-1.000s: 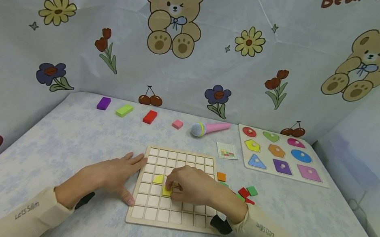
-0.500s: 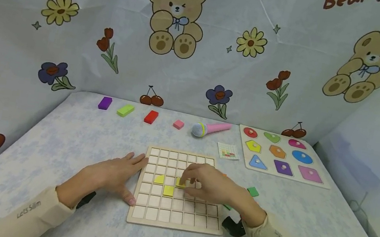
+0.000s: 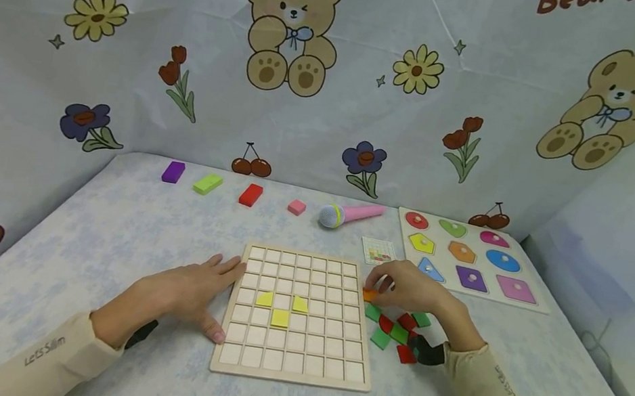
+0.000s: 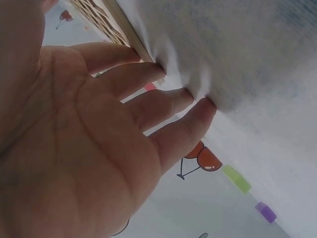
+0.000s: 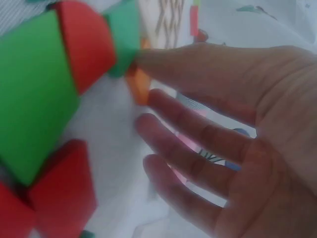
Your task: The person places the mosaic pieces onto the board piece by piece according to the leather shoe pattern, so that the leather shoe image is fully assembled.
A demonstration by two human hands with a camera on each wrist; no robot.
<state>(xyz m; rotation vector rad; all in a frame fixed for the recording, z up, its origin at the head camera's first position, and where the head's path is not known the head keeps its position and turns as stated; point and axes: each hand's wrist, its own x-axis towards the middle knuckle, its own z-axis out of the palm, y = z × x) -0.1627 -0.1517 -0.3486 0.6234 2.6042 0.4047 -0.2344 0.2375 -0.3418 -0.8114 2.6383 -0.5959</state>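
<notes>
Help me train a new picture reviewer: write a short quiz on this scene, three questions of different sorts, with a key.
1. Multiple choice: which colour of tile are the fingertips of the right hand at?
a) green
b) orange
c) red

2. True or false: the left hand touches the left edge of the grid board.

3. Count and locate: how many yellow tiles lie on the board, and which of them sits nearest the person?

Key:
1. b, the orange tile.
2. True.
3. Three; the middle one, a row nearer than the other two.
</notes>
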